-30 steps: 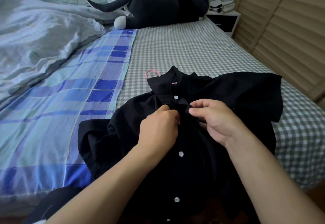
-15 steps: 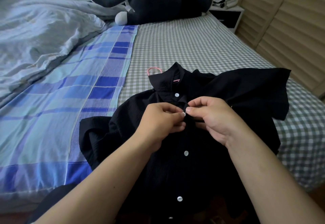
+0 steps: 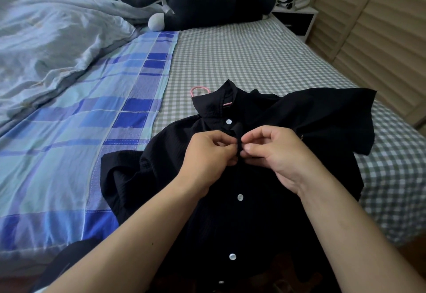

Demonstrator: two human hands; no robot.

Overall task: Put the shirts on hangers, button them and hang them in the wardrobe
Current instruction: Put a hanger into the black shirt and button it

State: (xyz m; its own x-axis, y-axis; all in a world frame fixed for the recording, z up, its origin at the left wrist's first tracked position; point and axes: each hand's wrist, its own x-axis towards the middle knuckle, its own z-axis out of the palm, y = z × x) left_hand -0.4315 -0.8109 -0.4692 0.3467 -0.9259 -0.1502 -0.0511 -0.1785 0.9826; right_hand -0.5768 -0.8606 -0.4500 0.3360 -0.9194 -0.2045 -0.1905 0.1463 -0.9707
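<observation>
Both hands, left and right, pinch the limp, light shirt at its placket; best held there, beside each button.

The shirt lies flat on the bed, collar pointing away from the person, its lower part hanging over the near edge. A hanger hook sticks out from the collar at the far left. The left hand and right hand meet on the shirt front, just below the top button (two more buttons sit nearer the person). Left of the shirt lies a sheet, and beyond that a duvet. A plush cat lies across the far end of the bed, a nightstand to its right. Slatted doors stand along the bed's right side
</observation>
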